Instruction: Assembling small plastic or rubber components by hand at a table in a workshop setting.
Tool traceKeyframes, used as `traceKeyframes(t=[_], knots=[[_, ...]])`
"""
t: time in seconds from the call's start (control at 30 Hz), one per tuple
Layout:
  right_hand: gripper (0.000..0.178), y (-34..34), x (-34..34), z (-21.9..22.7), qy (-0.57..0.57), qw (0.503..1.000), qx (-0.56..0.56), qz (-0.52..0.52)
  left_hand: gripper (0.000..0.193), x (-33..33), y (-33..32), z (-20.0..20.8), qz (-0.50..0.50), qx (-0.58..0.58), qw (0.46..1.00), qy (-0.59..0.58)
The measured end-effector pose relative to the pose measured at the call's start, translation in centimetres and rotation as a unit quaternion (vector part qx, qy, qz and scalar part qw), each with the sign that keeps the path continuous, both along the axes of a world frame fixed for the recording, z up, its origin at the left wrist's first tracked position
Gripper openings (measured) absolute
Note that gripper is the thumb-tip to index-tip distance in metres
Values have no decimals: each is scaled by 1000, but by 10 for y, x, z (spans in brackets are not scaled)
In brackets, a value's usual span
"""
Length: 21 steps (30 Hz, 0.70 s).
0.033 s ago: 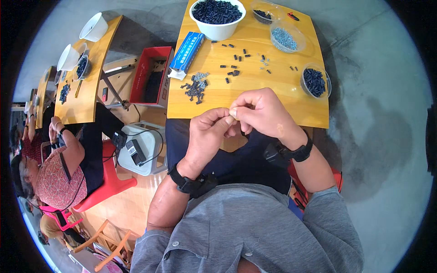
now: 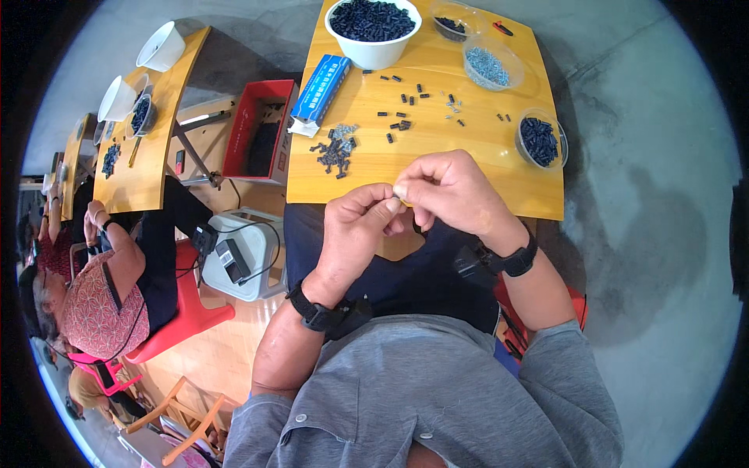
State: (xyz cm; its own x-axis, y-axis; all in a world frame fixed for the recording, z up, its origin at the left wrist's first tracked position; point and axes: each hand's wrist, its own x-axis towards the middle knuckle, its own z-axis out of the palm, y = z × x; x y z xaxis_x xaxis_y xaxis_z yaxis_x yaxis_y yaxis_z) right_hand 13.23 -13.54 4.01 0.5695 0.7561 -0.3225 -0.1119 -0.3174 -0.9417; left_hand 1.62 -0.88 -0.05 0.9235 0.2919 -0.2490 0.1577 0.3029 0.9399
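Both my left hand [image 2: 360, 226] and right hand [image 2: 446, 187] pinch fingers tight on one tiny part [image 2: 399, 193]: light, stiff, easily dropped.

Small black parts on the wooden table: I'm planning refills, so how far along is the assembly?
Done, seemingly: a small heap of black-and-silver pieces beside the blue box. In hand: left hand and right hand pinch something tiny, too small to identify. Left: a nearly full white bowl of black parts, plus loose ones.

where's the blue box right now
In the head view the blue box lies at the left edge of the wooden table, left of the white bowl, above the pile of small dark parts.
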Motion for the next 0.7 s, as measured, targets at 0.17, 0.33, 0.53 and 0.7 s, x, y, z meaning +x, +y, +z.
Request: traceKeyframes(t=[0.17, 0.33, 0.53, 0.7], knots=[[37, -8, 8, -7, 145, 987, 53, -36, 9, 2, 3, -2, 37, -50, 998, -27], [53, -6, 2, -23, 253, 967, 34, 16, 10, 1, 2, -4, 21, -76, 994, -71], [57, -1, -4, -34, 360, 924, 107, 80, 13, 0, 6, 2, -32, -109, 992, -57], [52, 0, -5, -33, 403, 900, 130, 101, 15, -2, 7, -3, -28, -112, 990, -76]])
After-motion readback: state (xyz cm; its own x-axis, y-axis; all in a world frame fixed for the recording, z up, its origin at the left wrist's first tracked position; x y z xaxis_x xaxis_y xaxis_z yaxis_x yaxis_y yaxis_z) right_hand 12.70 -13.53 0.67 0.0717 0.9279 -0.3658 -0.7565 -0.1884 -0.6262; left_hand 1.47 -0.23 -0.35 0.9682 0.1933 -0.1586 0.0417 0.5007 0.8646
